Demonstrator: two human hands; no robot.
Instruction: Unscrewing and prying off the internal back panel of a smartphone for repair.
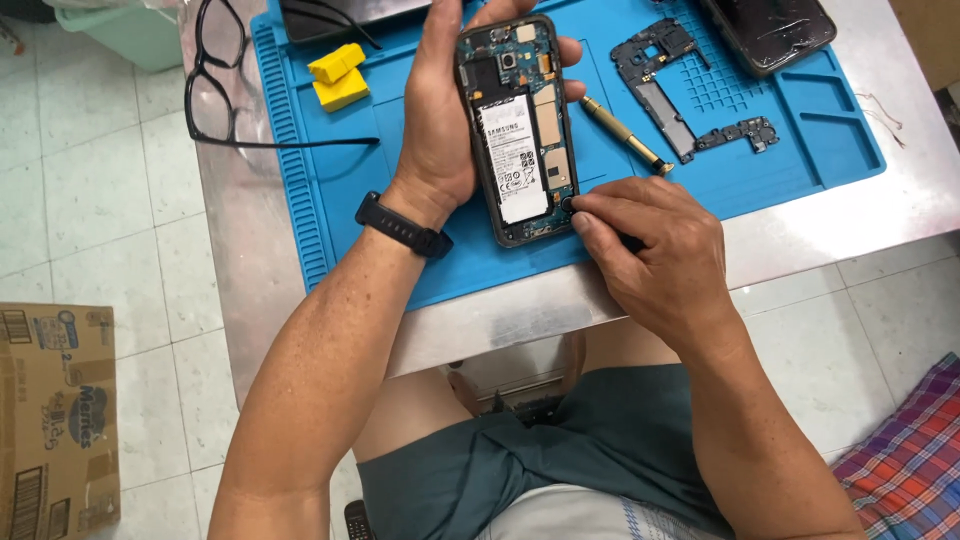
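My left hand [440,110] grips an opened phone [517,130] with its back cover off, so the white battery and the circuit board show. It holds the phone upright above a blue work mat [330,200]. My right hand [655,250] is closed around a small dark tool, and its fingertips press at the phone's lower right corner. Most of the tool is hidden inside the fist. A black band sits on my left wrist.
On the mat lie a brass-handled screwdriver [625,135], a black inner frame piece [680,95], two yellow blocks [338,76] and a dark phone cover [768,32]. Black glasses [215,75] rest at the metal table's left edge. A cardboard box [55,420] stands on the tiled floor.
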